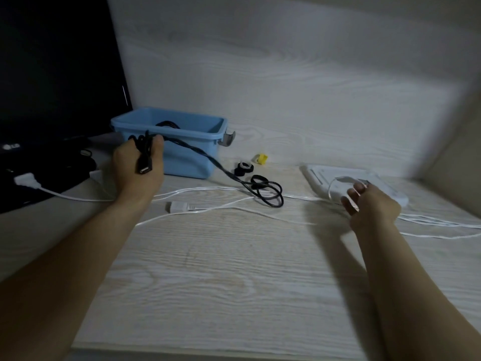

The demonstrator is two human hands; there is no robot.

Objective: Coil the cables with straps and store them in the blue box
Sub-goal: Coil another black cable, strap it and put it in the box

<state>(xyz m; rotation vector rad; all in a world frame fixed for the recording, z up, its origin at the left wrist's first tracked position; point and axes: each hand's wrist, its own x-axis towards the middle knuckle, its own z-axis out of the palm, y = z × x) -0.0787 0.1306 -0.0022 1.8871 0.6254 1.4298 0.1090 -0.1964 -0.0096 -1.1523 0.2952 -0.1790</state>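
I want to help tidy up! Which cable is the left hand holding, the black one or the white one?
The black cable. The left hand grips its bunched end in front of the blue box, plug hanging down. The white cable lies flat on the table.
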